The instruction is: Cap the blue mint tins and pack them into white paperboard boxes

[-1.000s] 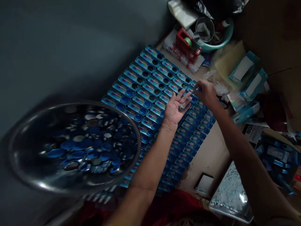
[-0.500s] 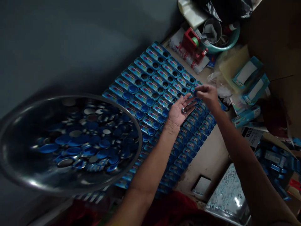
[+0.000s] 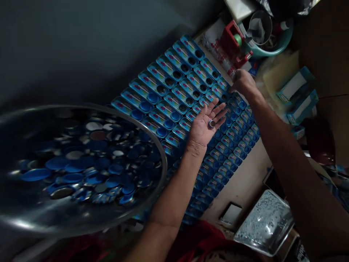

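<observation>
My left hand [image 3: 204, 127] is palm up with its fingers spread, and a small round metal piece [image 3: 211, 124] rests on it near the finger bases. My right hand [image 3: 242, 84] reaches down over the far right side of the rows of blue packs [image 3: 174, 99]. Its fingers are bent together, and whatever lies between them is hidden. Each pack has a printed label and a round recess. Some recesses look dark; others hold blue discs [image 3: 145, 106]. A large metal bowl [image 3: 160, 153] at the left contains many blue and silver discs [image 3: 114, 168].
Past the packs stand a red tape dispenser [image 3: 230, 38] and a teal basin [image 3: 286, 42] with a cup in it. Blue boxes [image 3: 296, 87] lie to the right. A shiny metal tray [image 3: 265, 222] and a small pale box [image 3: 231, 213] are near the front.
My right hand has moved away from my left fingers, outward to the packs. A blue disc showed at its fingertips before; now none is visible. The left hand stays palm up. The view has shifted slightly.
</observation>
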A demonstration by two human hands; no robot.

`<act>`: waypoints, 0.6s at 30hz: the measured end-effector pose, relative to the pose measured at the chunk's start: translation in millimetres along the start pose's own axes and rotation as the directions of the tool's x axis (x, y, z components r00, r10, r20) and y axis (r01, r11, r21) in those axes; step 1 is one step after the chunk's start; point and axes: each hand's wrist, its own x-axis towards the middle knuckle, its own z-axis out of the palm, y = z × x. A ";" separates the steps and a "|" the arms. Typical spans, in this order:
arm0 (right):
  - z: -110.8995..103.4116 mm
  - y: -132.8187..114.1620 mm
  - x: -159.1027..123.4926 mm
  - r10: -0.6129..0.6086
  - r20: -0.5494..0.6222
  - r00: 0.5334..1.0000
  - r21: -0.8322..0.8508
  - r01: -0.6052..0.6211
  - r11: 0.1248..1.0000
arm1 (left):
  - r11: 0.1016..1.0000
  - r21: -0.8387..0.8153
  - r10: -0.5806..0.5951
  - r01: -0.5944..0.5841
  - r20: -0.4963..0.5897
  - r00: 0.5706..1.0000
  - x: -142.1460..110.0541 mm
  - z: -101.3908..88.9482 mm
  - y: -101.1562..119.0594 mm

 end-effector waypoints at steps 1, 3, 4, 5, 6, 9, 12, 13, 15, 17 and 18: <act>-7.5 -10.5 -7.8 0.066 0.055 0.996 -0.040 -0.064 0.997 | 1.000 0.002 -0.002 0.002 -0.007 1.000 -1.5 1.6 0.9; -22.3 -36.7 -37.9 0.085 0.072 0.994 -0.044 -0.082 0.996 | 1.000 0.004 0.012 -0.012 -0.033 0.999 -5.6 2.7 2.9; -27.4 -50.2 -59.4 0.032 0.037 0.999 0.010 -0.032 0.999 | 0.999 0.003 0.032 -0.032 -0.046 0.998 -7.9 2.4 3.7; -30.0 -62.7 -84.0 -0.033 0.001 0.999 0.093 0.033 0.995 | 0.999 0.004 0.053 -0.053 -0.055 0.997 -10.1 1.6 4.0; -29.8 -73.5 -110.3 -0.087 -0.021 0.996 0.196 0.089 0.977 | 0.998 0.006 0.070 -0.070 -0.056 0.996 -12.2 0.7 3.9; -18.0 -92.1 -183.5 -0.149 0.040 0.988 0.455 0.115 0.883 | 0.995 0.020 0.094 -0.094 -0.022 0.995 -16.6 -1.5 -0.6; -6.0 -91.1 -222.6 -0.121 0.107 0.987 0.593 0.034 0.804 | 0.992 0.047 0.115 -0.116 0.022 0.993 -18.9 -1.4 -9.5; -5.0 -87.8 -225.5 -0.101 0.128 0.987 0.620 0.000 0.784 | 0.991 0.062 0.117 -0.119 0.036 0.992 -20.7 -0.8 -13.0; -8.1 -79.2 -217.1 -0.038 0.167 0.985 0.645 -0.080 0.760 | 0.984 0.121 0.124 -0.129 0.048 0.991 -29.4 1.6 -20.0; -15.8 -70.7 -193.8 0.072 0.148 0.986 0.608 -0.148 0.780 | 0.943 0.245 0.228 -0.223 0.011 0.974 -49.1 4.1 -25.5; -20.1 -67.2 -178.7 0.129 0.103 0.986 0.558 -0.164 0.813 | 0.887 0.344 0.332 -0.308 -0.011 0.943 -63.7 4.2 -26.5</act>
